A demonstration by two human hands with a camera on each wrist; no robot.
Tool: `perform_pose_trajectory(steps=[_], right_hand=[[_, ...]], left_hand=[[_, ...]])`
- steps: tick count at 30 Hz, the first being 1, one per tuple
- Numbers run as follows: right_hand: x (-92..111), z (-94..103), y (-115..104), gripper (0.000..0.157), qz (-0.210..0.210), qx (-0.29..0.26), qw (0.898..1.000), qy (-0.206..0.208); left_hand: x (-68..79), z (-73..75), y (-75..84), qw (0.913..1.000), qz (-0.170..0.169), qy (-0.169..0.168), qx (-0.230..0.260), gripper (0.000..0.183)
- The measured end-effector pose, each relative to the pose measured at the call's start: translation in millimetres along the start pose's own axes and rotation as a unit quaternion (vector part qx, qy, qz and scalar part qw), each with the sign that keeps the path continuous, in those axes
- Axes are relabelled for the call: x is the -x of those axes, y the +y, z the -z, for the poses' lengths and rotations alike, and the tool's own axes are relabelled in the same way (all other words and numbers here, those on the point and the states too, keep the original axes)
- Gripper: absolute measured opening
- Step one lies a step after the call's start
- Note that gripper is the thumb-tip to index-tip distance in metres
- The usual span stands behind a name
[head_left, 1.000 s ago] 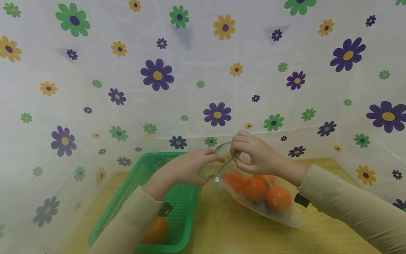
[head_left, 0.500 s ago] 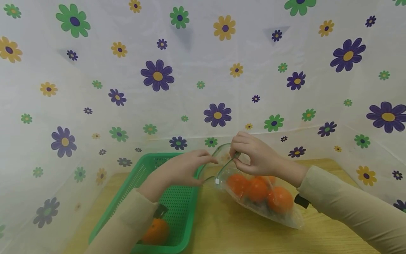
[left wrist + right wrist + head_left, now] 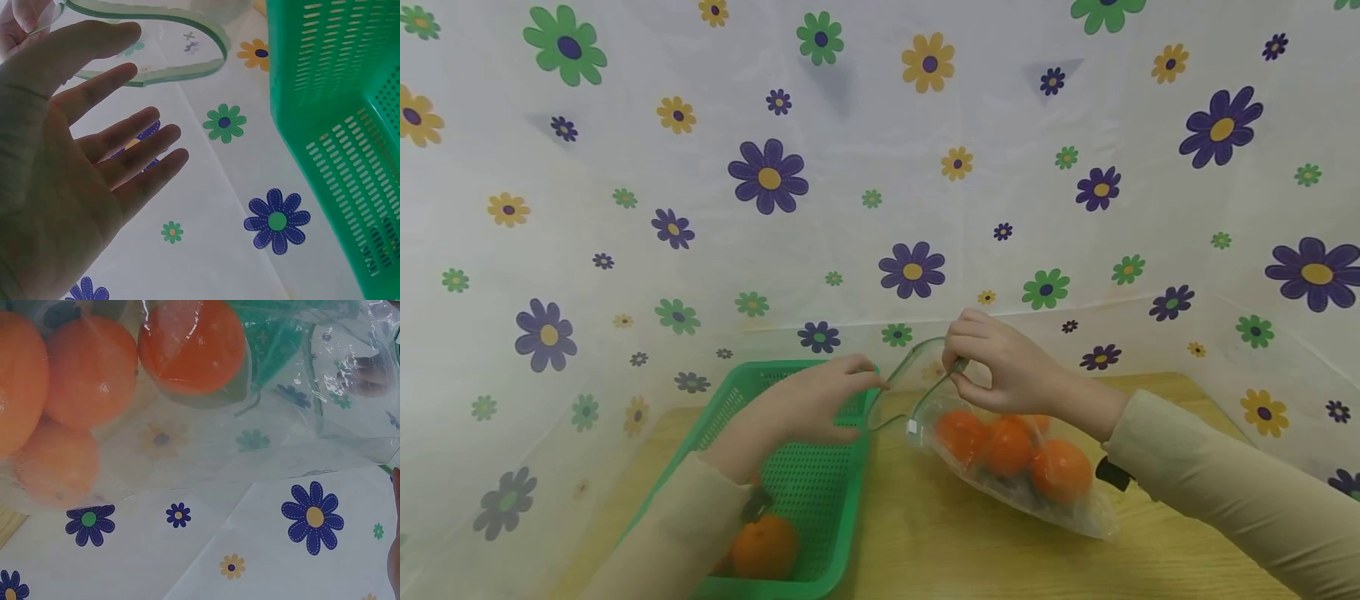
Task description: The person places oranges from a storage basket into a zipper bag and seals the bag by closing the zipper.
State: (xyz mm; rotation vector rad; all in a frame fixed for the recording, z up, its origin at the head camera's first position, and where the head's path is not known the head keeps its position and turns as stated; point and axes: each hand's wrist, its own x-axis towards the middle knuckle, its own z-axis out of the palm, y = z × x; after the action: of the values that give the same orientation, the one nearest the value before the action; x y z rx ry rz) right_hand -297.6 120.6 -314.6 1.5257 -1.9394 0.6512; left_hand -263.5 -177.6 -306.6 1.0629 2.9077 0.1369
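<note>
My right hand pinches one green strip at the mouth of a clear zip-slider bag, thumb and fingertips together, so the mouth gapes in a loop. My left hand holds nothing: its fingers are straight and spread, the thumb apart from them, over the green perforated basket. Its fingertips come right up to the loop's free side; whether they touch it, I cannot tell.

The bag rests on the bench, to the right of the basket, with several oranges inside. What matters most is how it faces: its long axis slants, mouth toward my left hand and the basket, bottom toward me and to the right. The mouth lies just right of my left fingers, so that hand is nearer both the basket and the loop's free side. The white slider sits at the mouth's near corner. Inside the basket, beside my left sleeve, lies a single orange in plain sight.
</note>
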Motion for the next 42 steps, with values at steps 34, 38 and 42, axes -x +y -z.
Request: perform_pose_trajectory(steps=[34, 38, 42], right_hand=[[2, -1.1, 2, 0.017, 0.013, 0.0, 1.0, 0.003], [2, -1.8, 2, 0.017, 0.016, 0.0, 1.0, 0.002], [3, -2.4, 3, 0.017, 0.016, 0.0, 1.0, 0.001]], left_hand=[[49.0, -11.3, -43.4, 0.9977, 0.053, 0.028, -0.032, 0.074], [55.0, -14.1, -49.6, 0.9974, 0.061, 0.028, -0.024, 0.075], [60.9, -16.7, -55.7, 0.9969, 0.068, 0.034, -0.018, 0.074]])
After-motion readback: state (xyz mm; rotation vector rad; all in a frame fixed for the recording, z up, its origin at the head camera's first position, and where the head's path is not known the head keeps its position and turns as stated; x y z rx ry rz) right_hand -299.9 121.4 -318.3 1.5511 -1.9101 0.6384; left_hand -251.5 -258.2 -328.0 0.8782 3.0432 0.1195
